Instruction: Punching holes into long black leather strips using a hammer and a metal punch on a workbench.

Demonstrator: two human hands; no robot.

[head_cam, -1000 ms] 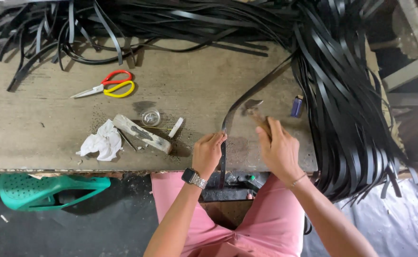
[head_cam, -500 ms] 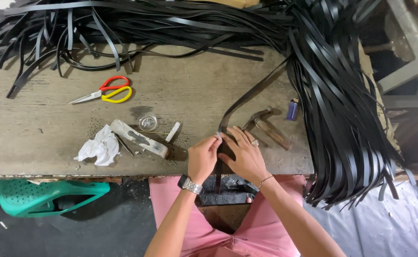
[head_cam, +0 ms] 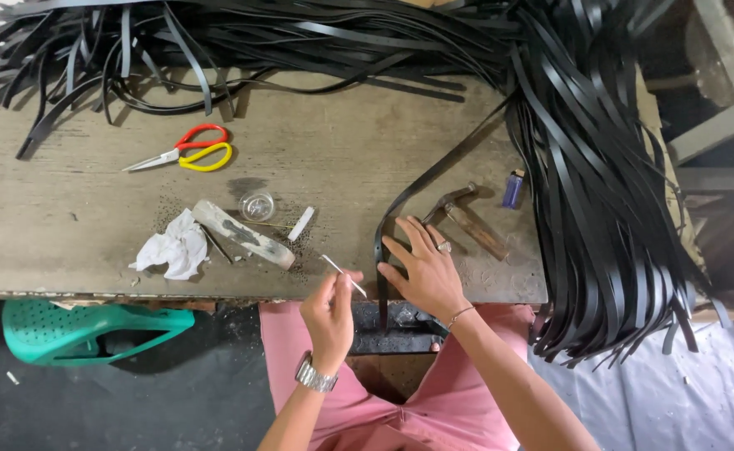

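Black strap (head_cam: 381, 242) under flat open right hand (head_cam: 421, 271); left hand (head_cam: 329, 313) pinching thin stick (head_cam: 344, 276) alongside.

Long black strap (head_cam: 421, 185), matte and flat, curving down across the wooden bench to its front edge; thin pale stick (head_cam: 344, 276), slanted, just left of it.

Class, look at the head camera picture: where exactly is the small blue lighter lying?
The blue lighter lies on the wooden table, right of centre, beside the hammer and next to the hanging black straps.
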